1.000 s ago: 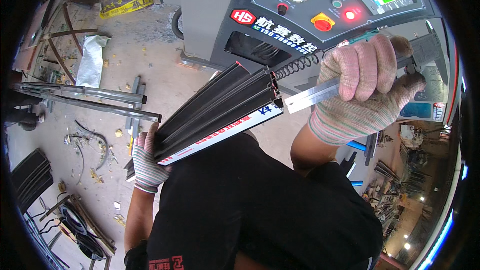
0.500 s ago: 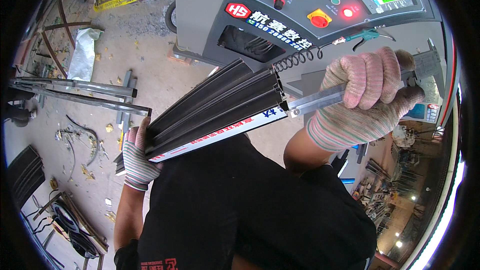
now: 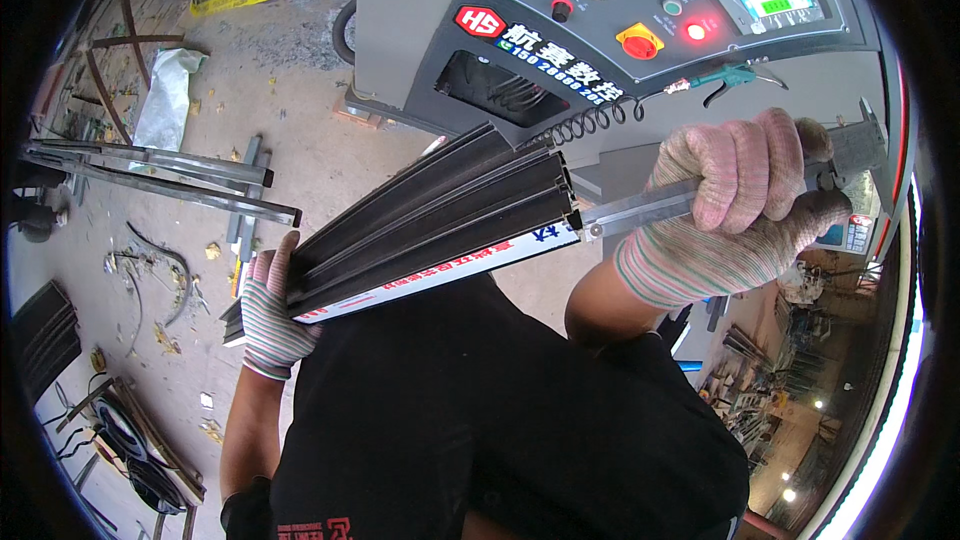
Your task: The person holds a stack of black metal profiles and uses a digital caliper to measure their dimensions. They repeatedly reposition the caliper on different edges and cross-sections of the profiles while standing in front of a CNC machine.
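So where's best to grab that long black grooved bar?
Probably wrap the lower end of the bar, from the left, like the striped-gloved left hand: the bar slants up rightward, and the flat silver metal caliper is at its other end.

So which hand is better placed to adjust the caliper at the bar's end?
Probably the right. The right hand grips the caliper, whose tip is at the right end of the black bar. The left hand holds the bar near its other end.
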{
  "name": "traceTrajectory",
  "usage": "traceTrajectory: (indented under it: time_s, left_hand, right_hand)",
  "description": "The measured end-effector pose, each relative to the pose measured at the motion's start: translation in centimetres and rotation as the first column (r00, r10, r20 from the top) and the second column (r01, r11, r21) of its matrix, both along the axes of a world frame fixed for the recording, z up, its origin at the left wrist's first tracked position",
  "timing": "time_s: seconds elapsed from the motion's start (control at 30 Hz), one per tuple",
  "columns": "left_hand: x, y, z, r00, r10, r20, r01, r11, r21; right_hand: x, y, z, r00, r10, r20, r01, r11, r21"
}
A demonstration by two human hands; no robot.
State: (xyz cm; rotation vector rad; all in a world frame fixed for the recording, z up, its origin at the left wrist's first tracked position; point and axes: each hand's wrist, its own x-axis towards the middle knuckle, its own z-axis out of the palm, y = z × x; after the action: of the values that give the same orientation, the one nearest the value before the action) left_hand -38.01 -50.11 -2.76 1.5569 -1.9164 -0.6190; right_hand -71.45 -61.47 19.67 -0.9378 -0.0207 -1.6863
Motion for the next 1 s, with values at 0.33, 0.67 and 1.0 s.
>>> traceTrajectory:
  time_s: [0.33,0.67,1.0]
  left_hand:
    - [0.03,0.66,0.32,0.999,0.027,-0.019,-0.027,1.0,0.015]
    - [0.15,0.86,0.43,0.999,0.027,0.017,-0.028,1.0,0.005]
    - [-0.6,0.55,0.5,0.998,0.051,0.042,-0.05,0.999,-0.01]
  right_hand:
    - [-0.27,0.21,0.0,0.999,0.032,-0.034,-0.033,0.999,-0.011]
    - [-0.29,0.15,-0.22,0.997,0.019,-0.069,-0.019,1.0,0.0]
    - [-0.52,0.69,0.01,0.998,-0.042,-0.039,0.043,0.999,0.02]
